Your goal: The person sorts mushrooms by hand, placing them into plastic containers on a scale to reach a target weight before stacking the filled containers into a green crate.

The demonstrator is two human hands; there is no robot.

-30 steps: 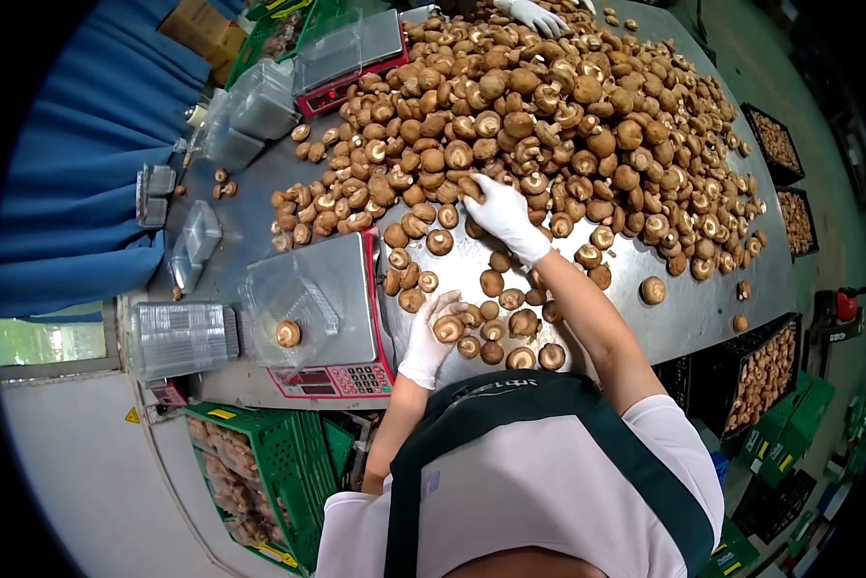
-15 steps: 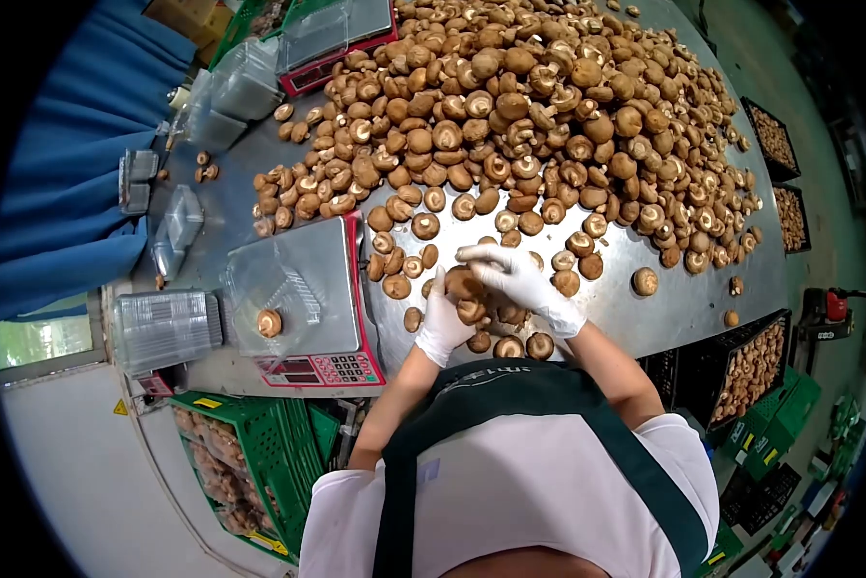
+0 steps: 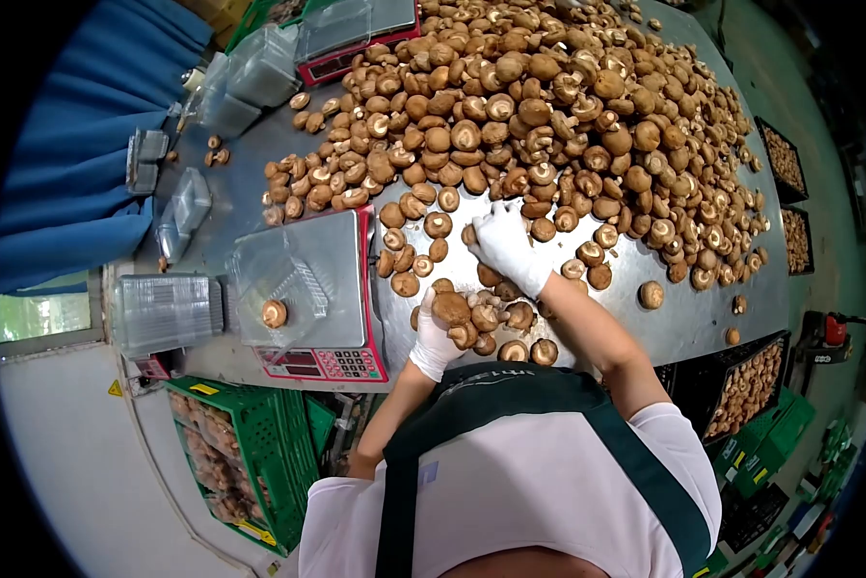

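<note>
In the head view my left hand [image 3: 434, 343], in a white glove, is closed around shiitake mushrooms [image 3: 451, 308] near the table's front edge. Their brown caps hide part of its fingers. Farther forward, my right hand [image 3: 511, 247], also gloved, curls its fingers down at the near edge of the mushroom pile [image 3: 548, 106]. A shiitake mushroom [image 3: 468, 234] shows at its thumb side, between thumb and fingers. Several loose mushrooms lie on the metal table around both hands. Left of them stands a red-framed scale [image 3: 341, 279] bearing a clear plastic tray [image 3: 303, 289] with one mushroom [image 3: 274, 313] in it.
Stacked clear trays [image 3: 168, 313] stand at the table's left edge. A second scale [image 3: 356, 43] and more trays [image 3: 259, 67] are at the back left. Green crates [image 3: 250, 453] stand below at left. Black crates [image 3: 746, 385] of mushrooms stand at right.
My right hand has moved away from my left hand, forward to the loose mushrooms by the pile. My left hand still holds mushrooms, lower and slightly left. The view has shifted a little.
</note>
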